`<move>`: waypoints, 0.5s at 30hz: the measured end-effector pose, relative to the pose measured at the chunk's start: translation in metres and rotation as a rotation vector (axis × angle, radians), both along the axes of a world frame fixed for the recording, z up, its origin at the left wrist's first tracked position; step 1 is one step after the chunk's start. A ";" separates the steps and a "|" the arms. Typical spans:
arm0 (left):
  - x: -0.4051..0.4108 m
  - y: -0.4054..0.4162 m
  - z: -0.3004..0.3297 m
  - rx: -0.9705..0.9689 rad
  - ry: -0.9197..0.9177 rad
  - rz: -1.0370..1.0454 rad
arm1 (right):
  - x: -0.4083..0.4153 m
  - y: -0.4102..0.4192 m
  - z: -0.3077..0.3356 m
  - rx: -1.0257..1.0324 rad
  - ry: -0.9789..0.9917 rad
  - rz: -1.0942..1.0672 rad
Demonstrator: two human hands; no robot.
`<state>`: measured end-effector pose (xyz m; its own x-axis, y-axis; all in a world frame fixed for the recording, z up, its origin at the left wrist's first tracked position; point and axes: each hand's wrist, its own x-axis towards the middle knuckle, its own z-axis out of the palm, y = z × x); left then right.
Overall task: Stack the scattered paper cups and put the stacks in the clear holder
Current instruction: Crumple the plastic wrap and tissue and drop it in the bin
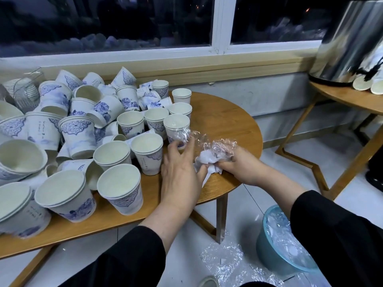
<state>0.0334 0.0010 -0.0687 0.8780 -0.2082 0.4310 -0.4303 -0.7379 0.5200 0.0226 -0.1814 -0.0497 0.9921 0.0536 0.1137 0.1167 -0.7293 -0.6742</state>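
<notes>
round wooden table (223, 121) by dark window (116, 19); right grip (234, 162) around crumpled wrap (209, 157), left (180, 162) loose

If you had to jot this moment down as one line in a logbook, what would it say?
left hand: touching wrapper | right hand: gripping crumpled plastic wrapper | paper cups: scattered on round table | clear holder: far left, holds cups

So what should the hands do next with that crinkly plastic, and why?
Probably drop it in the blue bin. The right hand grips crumpled wrap and tissue, the left hand touches it, and the bin already holds plastic. Both hands must be free to stack the scattered cups.
</notes>
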 end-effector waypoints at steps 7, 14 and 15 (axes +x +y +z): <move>0.006 -0.008 0.000 0.173 0.115 -0.086 | 0.006 -0.007 -0.010 -0.045 -0.049 0.050; 0.021 -0.008 -0.008 0.100 0.158 -0.175 | 0.020 -0.004 0.001 -0.285 0.043 0.058; 0.023 -0.008 -0.009 0.084 0.166 -0.176 | 0.018 -0.003 0.001 -0.255 0.051 0.034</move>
